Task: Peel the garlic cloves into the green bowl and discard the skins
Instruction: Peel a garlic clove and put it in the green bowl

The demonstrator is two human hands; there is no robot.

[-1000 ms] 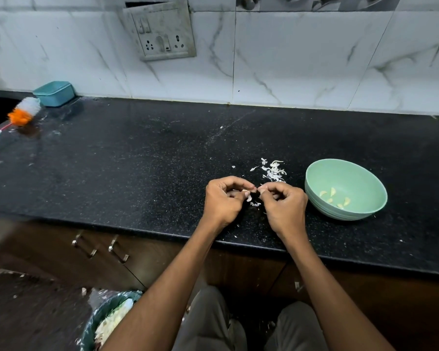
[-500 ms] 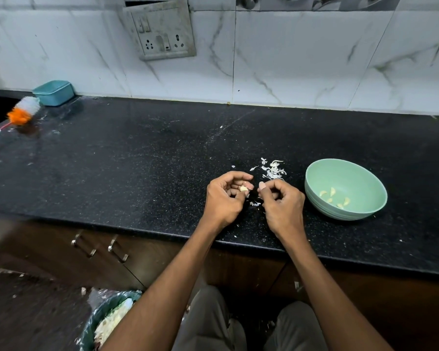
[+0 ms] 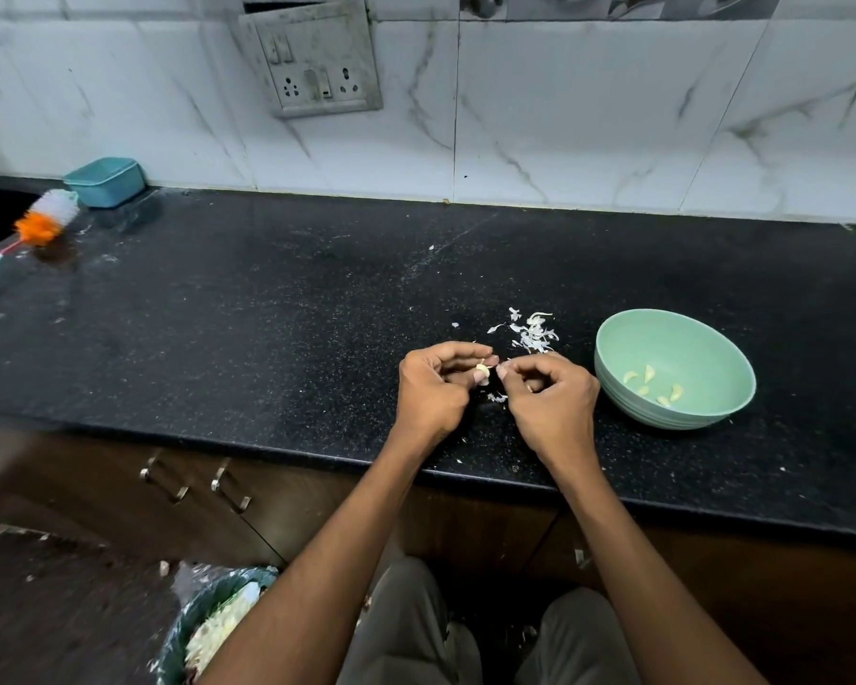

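Above the counter's (image 3: 268, 338) front edge, the left hand (image 3: 436, 393) pinched a clove (image 3: 482, 372) at its fingertips; the right hand (image 3: 549, 402), curled, picked at it. Rightward, nearer the right hand, sat the bowl (image 3: 702, 338).

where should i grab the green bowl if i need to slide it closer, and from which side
Take the green bowl by its near-left rim, coming from the right hand side, thumb outside and fingers just over the lip. It stands upright with an open, flaring wall, and the peeled cloves lie low in the bottom, so a rim pinch probably clears them.
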